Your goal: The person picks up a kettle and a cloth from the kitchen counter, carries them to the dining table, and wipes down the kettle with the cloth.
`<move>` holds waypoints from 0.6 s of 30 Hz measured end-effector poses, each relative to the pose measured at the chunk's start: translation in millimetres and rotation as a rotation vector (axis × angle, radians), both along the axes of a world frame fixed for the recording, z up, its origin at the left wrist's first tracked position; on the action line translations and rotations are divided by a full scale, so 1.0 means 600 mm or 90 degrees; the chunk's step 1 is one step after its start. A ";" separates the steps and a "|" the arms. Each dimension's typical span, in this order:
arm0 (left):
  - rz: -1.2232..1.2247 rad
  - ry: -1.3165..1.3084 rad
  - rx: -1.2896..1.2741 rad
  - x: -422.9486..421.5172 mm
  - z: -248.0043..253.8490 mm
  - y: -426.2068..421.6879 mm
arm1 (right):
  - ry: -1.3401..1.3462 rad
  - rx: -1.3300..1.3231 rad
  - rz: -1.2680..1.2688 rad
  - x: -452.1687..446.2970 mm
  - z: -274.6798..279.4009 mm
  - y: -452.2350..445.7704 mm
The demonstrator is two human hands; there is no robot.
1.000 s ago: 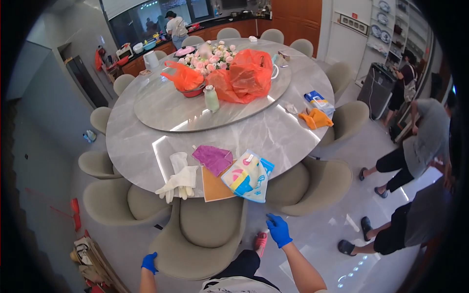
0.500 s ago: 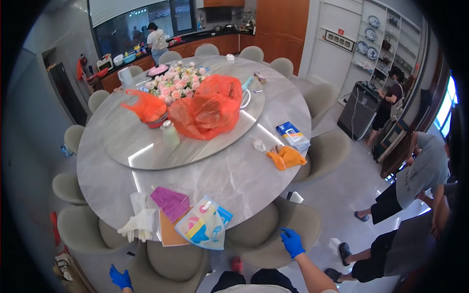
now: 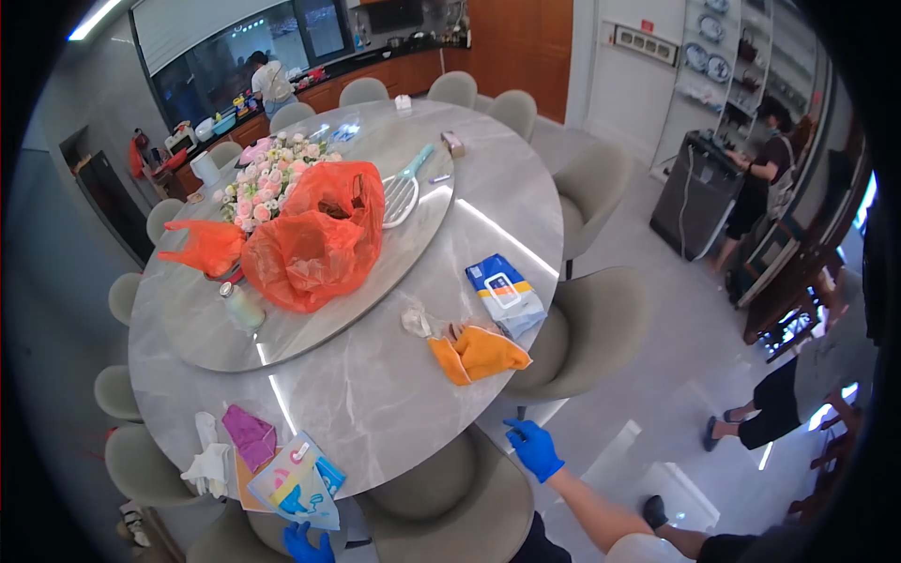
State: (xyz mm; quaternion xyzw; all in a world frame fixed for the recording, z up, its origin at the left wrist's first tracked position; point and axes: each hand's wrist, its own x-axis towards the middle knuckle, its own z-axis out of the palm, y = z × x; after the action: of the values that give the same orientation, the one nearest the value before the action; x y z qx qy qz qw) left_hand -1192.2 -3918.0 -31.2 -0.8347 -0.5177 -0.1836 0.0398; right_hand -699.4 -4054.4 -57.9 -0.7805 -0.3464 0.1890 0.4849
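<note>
My left hand (image 3: 308, 544), in a blue glove, is at the bottom edge just below a blue-and-white plastic packet (image 3: 298, 483); its fingers are apart and hold nothing. Beside the packet lie a purple cloth (image 3: 250, 436), a brown sheet (image 3: 251, 483) and a pair of white gloves (image 3: 208, 464). My right hand (image 3: 535, 450), also blue-gloved, hovers over the floor beside a chair, its fingers stretched towards the table and nothing in them. Nearest to it on the tabletop are an orange cloth (image 3: 479, 355), a crumpled clear plastic piece (image 3: 415, 321) and a blue-and-white wipes pack (image 3: 505, 291).
Grey chairs (image 3: 436, 483) ring the round marble table (image 3: 375, 413). Its turntable (image 3: 375, 310) bears red plastic bags (image 3: 319, 235), flowers (image 3: 267, 183), a jar (image 3: 242, 308) and a racket-shaped swatter (image 3: 404, 192). Other people stand by the counter, the dark cabinet (image 3: 699, 197) and at right.
My view has turned right and come closer to the wipes pack and orange cloth. My left hand is now beside the packet; my right hand has moved along the table's edge.
</note>
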 end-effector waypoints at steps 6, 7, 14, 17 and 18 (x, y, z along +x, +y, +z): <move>0.153 -0.017 -0.058 0.025 0.075 -0.109 | 0.056 -0.029 0.067 0.093 -0.045 -0.011; 0.193 -0.057 -0.089 0.015 0.068 -0.117 | 0.053 -0.021 0.072 0.095 -0.039 -0.007; 0.332 -0.008 -0.164 0.031 0.011 -0.197 | -0.001 -0.053 0.106 0.113 0.015 0.041; 0.477 -0.088 -0.364 0.076 -0.027 -0.244 | -0.043 -0.042 0.142 0.178 0.055 0.081; 0.483 -0.100 -0.363 0.074 -0.053 -0.258 | -0.066 -0.035 0.152 0.201 0.061 0.111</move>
State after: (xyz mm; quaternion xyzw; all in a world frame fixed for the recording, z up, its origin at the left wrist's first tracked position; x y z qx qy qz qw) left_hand -1148.0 -4072.7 -63.3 -0.5483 -0.8168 -0.0692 -0.1656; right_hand -578.9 -3988.0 -21.3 -0.7554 -0.4563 0.2142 0.4186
